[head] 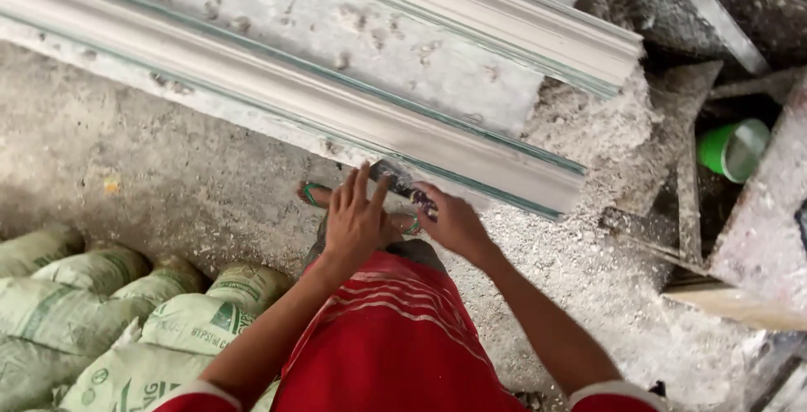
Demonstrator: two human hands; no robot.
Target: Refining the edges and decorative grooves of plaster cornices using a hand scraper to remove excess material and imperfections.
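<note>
The long white moulding [336, 84] lies across the bench from 10 to 3 o'clock. Green sacks [101, 311] are piled at 8 o'clock. Your left hand [357, 219] is open, fingers spread. Your right hand [454, 223] grips a small scraper [403, 183] touching the moulding's near edge.

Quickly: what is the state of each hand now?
Left hand: open, fingers spread, holding nothing.
Right hand: closed on a small dark tool at the moulding.
</note>
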